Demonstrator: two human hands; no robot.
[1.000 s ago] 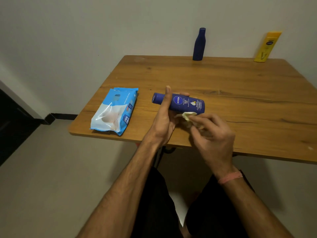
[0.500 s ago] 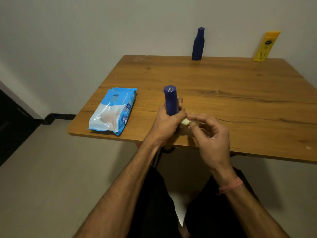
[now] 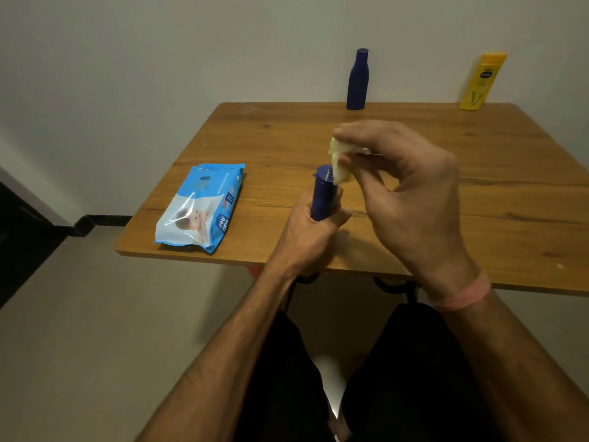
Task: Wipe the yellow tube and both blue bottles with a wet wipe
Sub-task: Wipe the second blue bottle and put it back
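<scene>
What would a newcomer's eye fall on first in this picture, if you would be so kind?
Most likely the two hands at the table's near edge: the left hand grips a blue bottle upright, while the right hand pinches a crumpled wet wipe against its cap. Next, the bright blue wipes pack lying to the left on the wooden table. Then a second blue bottle and the yellow tube standing at the far edge by the wall.

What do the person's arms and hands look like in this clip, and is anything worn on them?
Both forearms are bare, with no sleeves in view. The left hand wears nothing. The right hand has no rings or glove; a thin pink band circles its wrist.
</scene>
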